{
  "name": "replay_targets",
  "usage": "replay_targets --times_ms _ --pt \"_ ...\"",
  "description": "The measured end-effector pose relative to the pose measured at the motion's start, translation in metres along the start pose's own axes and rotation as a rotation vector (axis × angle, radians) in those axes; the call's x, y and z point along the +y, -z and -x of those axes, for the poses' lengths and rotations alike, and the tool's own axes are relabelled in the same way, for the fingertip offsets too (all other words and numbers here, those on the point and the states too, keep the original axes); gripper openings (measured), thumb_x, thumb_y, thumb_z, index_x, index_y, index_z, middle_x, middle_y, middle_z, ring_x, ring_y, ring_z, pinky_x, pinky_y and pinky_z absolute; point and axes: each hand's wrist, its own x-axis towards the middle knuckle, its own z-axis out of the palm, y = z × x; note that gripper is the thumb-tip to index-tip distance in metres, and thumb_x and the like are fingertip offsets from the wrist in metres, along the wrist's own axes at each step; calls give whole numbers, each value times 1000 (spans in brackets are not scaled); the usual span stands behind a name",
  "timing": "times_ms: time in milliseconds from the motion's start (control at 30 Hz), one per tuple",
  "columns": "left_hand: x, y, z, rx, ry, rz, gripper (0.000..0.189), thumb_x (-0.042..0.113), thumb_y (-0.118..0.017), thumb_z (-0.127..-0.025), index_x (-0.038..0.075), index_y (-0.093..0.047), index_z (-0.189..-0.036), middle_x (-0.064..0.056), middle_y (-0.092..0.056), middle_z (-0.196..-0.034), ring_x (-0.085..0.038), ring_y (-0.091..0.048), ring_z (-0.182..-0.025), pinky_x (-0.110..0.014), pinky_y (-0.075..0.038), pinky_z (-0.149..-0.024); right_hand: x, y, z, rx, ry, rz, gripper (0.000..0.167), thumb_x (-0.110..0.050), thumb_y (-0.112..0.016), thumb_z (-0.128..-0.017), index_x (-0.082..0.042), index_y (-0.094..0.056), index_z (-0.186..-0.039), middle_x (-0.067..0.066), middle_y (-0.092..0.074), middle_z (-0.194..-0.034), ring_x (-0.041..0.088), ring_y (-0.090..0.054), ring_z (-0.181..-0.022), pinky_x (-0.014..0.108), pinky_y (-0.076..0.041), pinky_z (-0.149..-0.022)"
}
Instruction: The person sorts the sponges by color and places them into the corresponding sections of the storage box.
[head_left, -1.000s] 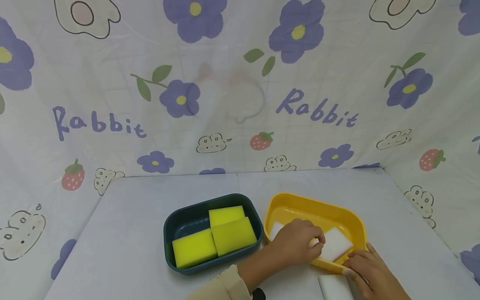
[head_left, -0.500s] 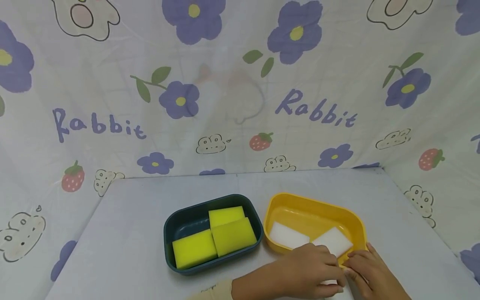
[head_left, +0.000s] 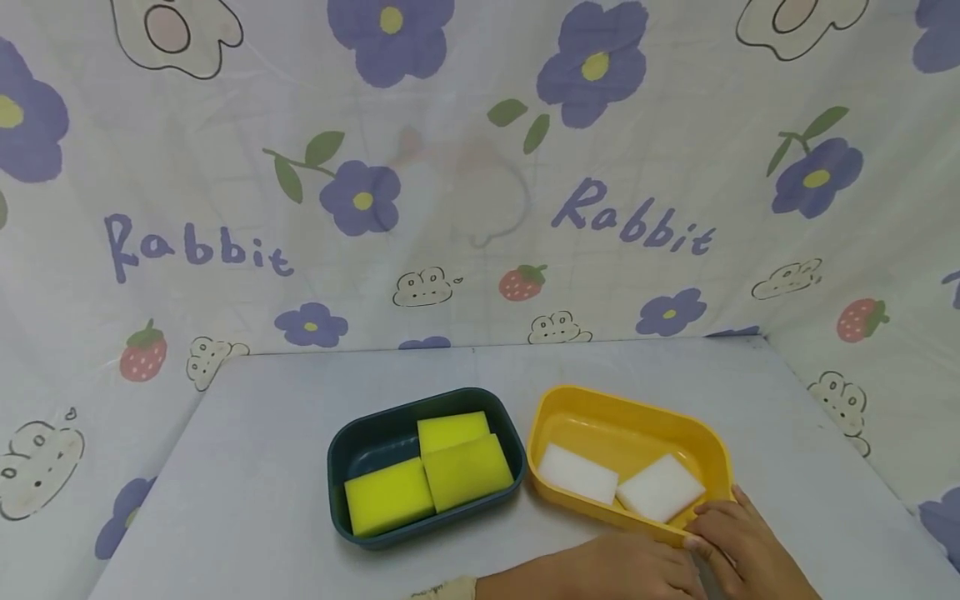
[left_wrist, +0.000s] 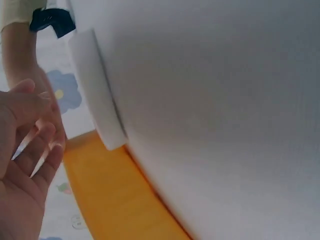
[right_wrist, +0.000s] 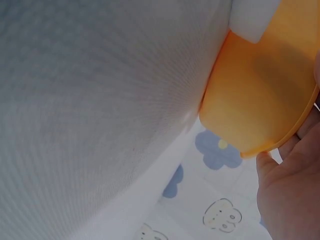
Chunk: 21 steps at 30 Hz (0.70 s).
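My left hand (head_left: 622,568) is low at the front of the yellow box (head_left: 637,417). In the left wrist view, its fingers are relaxed and apart, and nothing is between them. A white sponge block (left_wrist: 95,85) sits close beside the box's outer wall; my left hand hides it in the head view. Two more white sponge blocks, one on the left (head_left: 577,473) and one on the right (head_left: 660,487), lie inside the box. My right hand (head_left: 738,537) grips the box's front right corner, fingers over the rim and thumb outside.
A dark teal box (head_left: 367,425) holds three yellow sponges (head_left: 390,498), two side by side in front and one behind. It stands just left of the yellow box on the white table (head_left: 255,475). A patterned curtain (head_left: 480,192) hangs behind and along both sides.
My left hand has moved from above the yellow box toward the front edge, over the white block outside, and lower. The right hand keeps its grip on the corner.
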Motion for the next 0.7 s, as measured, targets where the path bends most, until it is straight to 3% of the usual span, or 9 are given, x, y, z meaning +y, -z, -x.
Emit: replay_targets --times_ms 133,200,300,533,700 --pt "4 -7 -1 -246 99 -99 45 41 -53 -105 23 -54 -146 10 -49 -148 -7 -33 -143 -12 -10 -114 1 0 0 9 21 -4 35 -6 -78 -86 -37 -63 -89 -20 -60 -97 11 -58 -96 57 -19 -117" --pt "6 -9 -1 -335 173 -93 52 45 -49 -105 27 -43 -153 13 -39 -155 -6 -22 -147 -12 -7 -113 1 1 0 4 16 -3 37 -5 -78 -86 -38 -62 -89 -21 -58 -97 10 -57 -95 60 -19 -116" --pt "6 -14 -1 -366 207 -87 56 47 -48 -105 27 -37 -156 14 -34 -158 -4 -18 -147 -14 -8 -114 0 1 0 4 19 -7 37 -5 -78 -86 -38 -62 -89 -22 -58 -97 9 -57 -95 61 -19 -115" --pt "6 -21 -8 -358 213 -111 52 46 -48 -105 26 -42 -154 14 -39 -155 -1 -22 -145 -13 -16 -111 1 0 0 -6 9 2 33 -9 -77 -88 -38 -62 -89 -20 -60 -96 11 -58 -96 61 -20 -115" --pt "8 -25 -13 -362 228 -183 54 50 -47 -105 31 -40 -154 17 -36 -156 -1 -19 -146 -14 -13 -113 1 -1 0 -13 1 0 32 -10 -76 -89 -39 -62 -88 -19 -61 -96 12 -58 -97 61 -20 -115"
